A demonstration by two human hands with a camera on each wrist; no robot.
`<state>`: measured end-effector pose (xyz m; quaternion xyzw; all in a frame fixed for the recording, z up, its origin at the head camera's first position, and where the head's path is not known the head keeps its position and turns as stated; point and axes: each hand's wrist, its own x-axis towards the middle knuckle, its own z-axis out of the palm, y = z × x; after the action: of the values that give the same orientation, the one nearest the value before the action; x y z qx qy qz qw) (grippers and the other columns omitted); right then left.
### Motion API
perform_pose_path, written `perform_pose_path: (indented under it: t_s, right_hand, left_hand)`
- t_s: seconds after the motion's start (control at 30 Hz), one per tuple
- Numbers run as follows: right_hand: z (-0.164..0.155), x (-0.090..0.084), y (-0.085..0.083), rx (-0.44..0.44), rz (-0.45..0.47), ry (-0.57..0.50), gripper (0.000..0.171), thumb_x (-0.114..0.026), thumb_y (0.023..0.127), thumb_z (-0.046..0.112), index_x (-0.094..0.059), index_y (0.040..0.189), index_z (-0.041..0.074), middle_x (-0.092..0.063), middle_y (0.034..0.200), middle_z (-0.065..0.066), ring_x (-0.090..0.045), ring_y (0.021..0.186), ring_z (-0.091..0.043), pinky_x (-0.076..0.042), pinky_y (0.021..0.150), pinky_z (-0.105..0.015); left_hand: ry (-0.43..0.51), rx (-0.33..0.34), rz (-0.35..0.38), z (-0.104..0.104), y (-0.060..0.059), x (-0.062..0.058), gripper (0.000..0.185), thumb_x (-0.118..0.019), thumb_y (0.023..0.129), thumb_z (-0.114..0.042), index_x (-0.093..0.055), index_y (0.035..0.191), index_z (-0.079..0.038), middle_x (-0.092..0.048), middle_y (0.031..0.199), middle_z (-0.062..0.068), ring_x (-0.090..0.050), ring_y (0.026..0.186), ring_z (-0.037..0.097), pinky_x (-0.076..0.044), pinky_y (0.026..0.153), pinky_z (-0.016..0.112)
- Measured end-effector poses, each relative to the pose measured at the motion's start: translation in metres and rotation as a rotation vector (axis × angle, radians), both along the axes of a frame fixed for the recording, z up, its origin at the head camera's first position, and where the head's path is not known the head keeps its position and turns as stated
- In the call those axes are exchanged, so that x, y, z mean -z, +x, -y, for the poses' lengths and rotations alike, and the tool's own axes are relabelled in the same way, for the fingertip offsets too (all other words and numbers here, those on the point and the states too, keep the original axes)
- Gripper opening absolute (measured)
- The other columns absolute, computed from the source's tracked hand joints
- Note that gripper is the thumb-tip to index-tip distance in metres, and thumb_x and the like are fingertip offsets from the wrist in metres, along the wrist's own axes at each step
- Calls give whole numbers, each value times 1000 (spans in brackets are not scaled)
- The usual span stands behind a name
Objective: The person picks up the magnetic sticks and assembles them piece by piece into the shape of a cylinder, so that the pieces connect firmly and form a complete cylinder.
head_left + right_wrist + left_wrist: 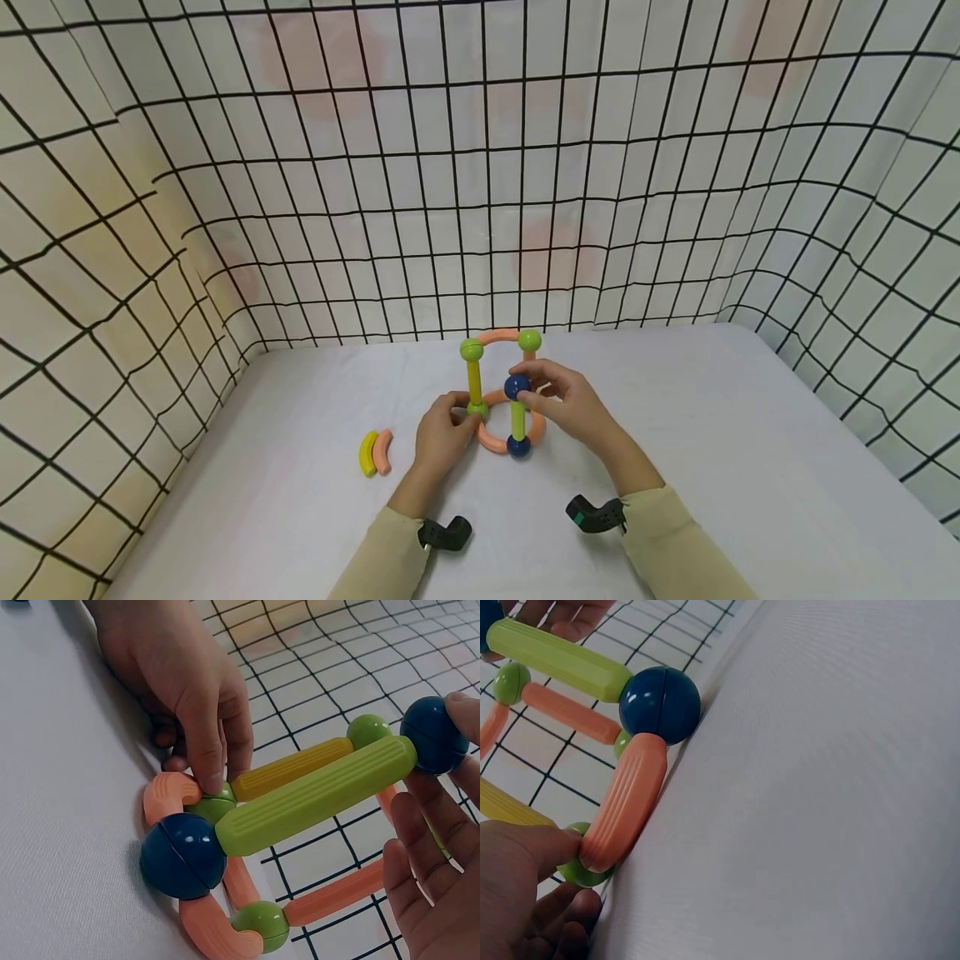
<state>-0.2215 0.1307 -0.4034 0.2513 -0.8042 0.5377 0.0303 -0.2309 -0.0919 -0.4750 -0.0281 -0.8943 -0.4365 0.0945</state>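
A toy frame of balls and ribbed rods stands on the white table. Its base is a ring of curved orange rods (pixel 493 443) joined by balls. My left hand (pixel 442 437) pinches a green ball (pixel 581 874) low on the ring's left side; a yellow rod (pixel 474 383) rises from that ball to another green ball (pixel 472 349). At the near side, a lime-green rod (pixel 319 796) stands between a lower blue ball (pixel 184 855) and an upper blue ball (pixel 435 735). My right hand (pixel 566 404) holds the upper blue ball between thumb and fingers. Behind, a curved orange rod (pixel 498 336) links two top green balls.
Left of my left hand, a curved yellow rod (pixel 367 453) and a curved orange rod (pixel 382 452) lie side by side on the table (pixel 285 517). White walls with a black grid (pixel 465 175) enclose the back and sides. Each wrist wears a black strap.
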Motion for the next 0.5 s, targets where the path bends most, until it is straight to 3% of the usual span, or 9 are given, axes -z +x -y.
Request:
perform_pose_path:
  t_s: [0.33, 0.5]
  right_hand:
    - [0, 2, 0, -27, -13, -5, 30, -67, 96, 21, -64, 126, 18, -68, 122, -3, -62, 104, -17, -51, 93, -30]
    - [-2, 2, 0, -26, -18, 1, 33, -64, 97, 20, -62, 130, 14, -66, 125, -5, -61, 106, -19, -50, 94, -32]
  left_hand:
    - [-9, -2, -4, 0, 2, -1, 32, -74, 90, -26, -68, 119, -15, -68, 111, 3, -57, 82, 13, -45, 71, 28]
    - [-1, -6, 4, -1, 1, -1, 32, -73, 90, -27, -68, 119, -16, -68, 112, 3, -57, 83, 13, -45, 71, 28]
